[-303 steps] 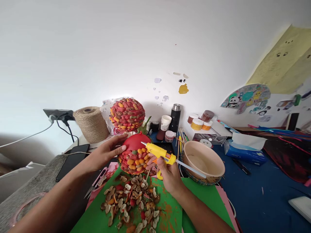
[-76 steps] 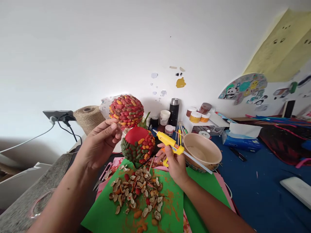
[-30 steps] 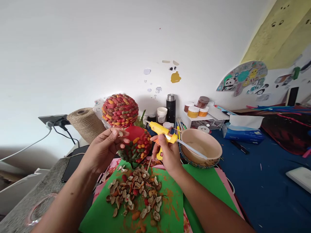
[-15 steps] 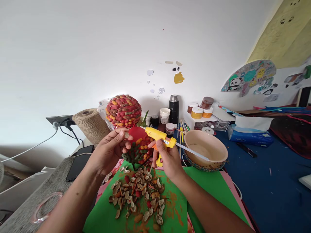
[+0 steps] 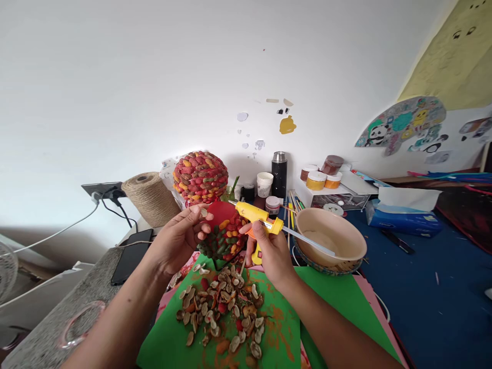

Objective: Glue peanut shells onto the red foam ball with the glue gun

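Note:
My left hand [image 5: 180, 241] pinches a small peanut shell half [image 5: 203, 212] between thumb and fingertips, right beside the red ball [image 5: 220, 212]. That ball is partly covered with painted shells [image 5: 226, 241] in green, red and orange. My right hand [image 5: 269, 251] grips a yellow glue gun [image 5: 257, 217] by its handle, nozzle pointing left at the ball's bare red top. A clear glue stick [image 5: 309, 241] sticks out of the gun's back. Loose painted shells [image 5: 223, 307] lie heaped on a green sheet [image 5: 326, 292] below both hands.
A finished shell-covered ball [image 5: 200, 176], a twine spool [image 5: 150, 199], a black flask [image 5: 279, 175], paper cups [image 5: 264, 184] and paint jars [image 5: 317, 180] line the wall. A tan bowl [image 5: 330, 241] stands right of the gun. A tissue pack [image 5: 403, 215] lies on the blue cloth, a phone [image 5: 132, 248] at left.
Over ten seconds the ball was turned, showing more green shells. My left hand left the ball, lifted a shell half and brought it to the ball; the gun's nozzle moved to the red top.

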Demonstrator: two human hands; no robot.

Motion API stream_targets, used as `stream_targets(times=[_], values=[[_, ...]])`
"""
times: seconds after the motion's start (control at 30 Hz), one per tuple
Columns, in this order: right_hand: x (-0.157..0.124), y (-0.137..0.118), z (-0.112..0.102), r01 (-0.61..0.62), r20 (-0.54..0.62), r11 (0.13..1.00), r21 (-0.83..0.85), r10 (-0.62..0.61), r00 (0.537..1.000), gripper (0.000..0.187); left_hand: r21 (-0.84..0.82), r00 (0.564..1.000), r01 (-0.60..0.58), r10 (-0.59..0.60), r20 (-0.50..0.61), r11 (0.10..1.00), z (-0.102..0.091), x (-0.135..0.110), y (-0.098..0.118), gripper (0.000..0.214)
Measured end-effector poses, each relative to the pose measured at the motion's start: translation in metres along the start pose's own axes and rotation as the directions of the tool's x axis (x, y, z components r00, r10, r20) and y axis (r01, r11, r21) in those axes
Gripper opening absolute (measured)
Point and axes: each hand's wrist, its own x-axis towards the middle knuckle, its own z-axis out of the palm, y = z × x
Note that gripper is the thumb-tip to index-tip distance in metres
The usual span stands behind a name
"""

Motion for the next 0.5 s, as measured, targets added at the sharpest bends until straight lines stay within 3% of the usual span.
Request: stream_targets(times=[0.33,0.5], values=[[-0.0001,-0.0017,-0.0002,-0.004,-0.008,0.999,-0.040,0.004,1.000,0.077,0.036,0.994,-0.051,0.047,0.095,0.998,-0.0034,-0.0002,-0.0024,0.034],[0.0000,0.0012,0.0002,-0.021,0.004,1.000,-0.007,0.021,1.000,0.080,0.070,0.997,-0.030,0.025,0.076,0.997,-0.0016,-0.0024,-0.0026,0.034]])
